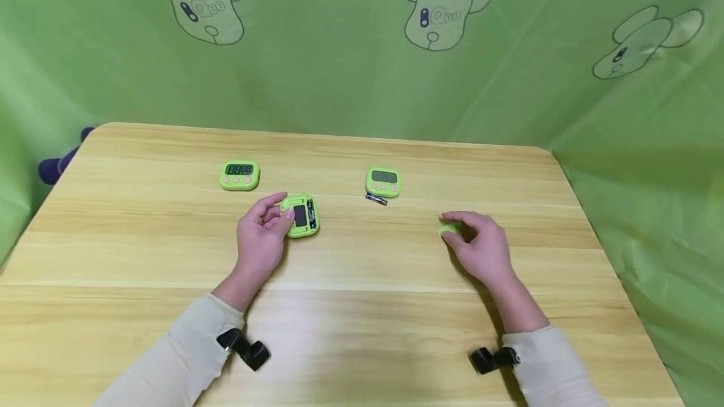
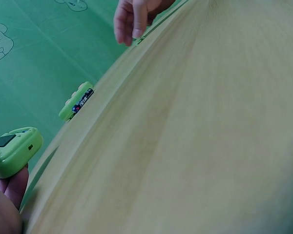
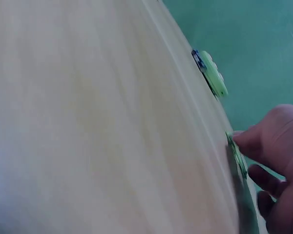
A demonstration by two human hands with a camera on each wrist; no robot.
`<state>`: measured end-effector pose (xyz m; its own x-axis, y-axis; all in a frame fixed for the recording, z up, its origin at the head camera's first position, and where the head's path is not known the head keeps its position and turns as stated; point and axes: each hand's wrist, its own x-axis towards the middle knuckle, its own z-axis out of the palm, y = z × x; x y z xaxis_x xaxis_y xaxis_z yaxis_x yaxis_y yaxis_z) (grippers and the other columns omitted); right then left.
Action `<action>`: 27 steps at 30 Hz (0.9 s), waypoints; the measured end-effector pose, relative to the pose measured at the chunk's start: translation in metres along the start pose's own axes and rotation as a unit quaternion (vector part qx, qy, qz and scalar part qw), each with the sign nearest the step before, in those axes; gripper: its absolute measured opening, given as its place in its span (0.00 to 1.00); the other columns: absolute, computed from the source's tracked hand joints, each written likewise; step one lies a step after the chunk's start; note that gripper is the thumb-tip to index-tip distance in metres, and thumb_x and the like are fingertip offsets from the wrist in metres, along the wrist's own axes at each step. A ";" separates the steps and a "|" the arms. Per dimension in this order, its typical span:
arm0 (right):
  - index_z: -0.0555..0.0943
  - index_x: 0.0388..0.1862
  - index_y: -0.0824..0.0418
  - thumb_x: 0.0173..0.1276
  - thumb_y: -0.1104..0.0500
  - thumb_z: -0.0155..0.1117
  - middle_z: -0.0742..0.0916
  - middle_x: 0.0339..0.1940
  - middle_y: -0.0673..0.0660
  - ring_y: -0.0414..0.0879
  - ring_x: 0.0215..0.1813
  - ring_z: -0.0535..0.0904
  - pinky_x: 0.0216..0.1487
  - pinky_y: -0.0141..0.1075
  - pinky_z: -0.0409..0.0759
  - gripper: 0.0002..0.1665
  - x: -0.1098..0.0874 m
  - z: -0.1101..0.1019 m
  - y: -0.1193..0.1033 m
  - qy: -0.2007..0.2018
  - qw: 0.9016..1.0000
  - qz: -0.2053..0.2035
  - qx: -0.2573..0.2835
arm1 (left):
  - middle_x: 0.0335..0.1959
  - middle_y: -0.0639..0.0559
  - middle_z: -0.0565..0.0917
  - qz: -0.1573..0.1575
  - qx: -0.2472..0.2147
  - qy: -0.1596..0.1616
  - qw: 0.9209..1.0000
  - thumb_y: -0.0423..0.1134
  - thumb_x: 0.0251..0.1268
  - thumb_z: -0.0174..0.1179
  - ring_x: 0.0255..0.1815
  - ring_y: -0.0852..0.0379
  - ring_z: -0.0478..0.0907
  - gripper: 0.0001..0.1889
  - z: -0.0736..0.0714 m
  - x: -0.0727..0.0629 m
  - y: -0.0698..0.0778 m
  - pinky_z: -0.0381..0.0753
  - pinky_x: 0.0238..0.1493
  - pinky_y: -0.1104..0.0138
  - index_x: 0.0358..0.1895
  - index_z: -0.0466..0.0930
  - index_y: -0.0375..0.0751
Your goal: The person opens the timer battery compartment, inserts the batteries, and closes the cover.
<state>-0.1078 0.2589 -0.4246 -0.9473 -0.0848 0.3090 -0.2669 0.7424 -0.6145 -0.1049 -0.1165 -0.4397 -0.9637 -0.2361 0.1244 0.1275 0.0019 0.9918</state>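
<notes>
My left hand grips a green digital timer, its thumb across the back, which faces up. The timer's battery slot is uncovered, with a dark battery lying in it. Farther right, my right hand pinches a small green cover between thumb and fingers, low over the table. The right wrist view shows this thin green cover tilted on edge at the fingertips. In the left wrist view only part of the held timer and a few fingers appear.
A second green timer with a blank screen lies face up at the back, a loose battery against its front edge. Another green timer, showing digits, lies back left. Green cloth hangs behind the wooden table.
</notes>
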 end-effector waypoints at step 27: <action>0.86 0.39 0.71 0.56 0.72 0.76 0.88 0.32 0.61 0.44 0.34 0.84 0.40 0.31 0.84 0.11 0.009 0.051 -0.065 -0.047 0.965 0.102 0.236 | 0.36 0.33 0.81 -0.009 0.011 -0.017 1.000 0.19 0.63 0.61 0.26 0.63 0.71 0.18 0.000 -0.006 0.030 0.74 0.27 0.78 0.57 0.76 0.21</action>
<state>-0.1077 0.1756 -0.4189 -0.9946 -0.0449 0.0932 -0.1032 0.3659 -0.9249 -0.0951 -0.1149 -0.4108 -0.9735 -0.2026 0.1064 0.1047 0.0192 0.9943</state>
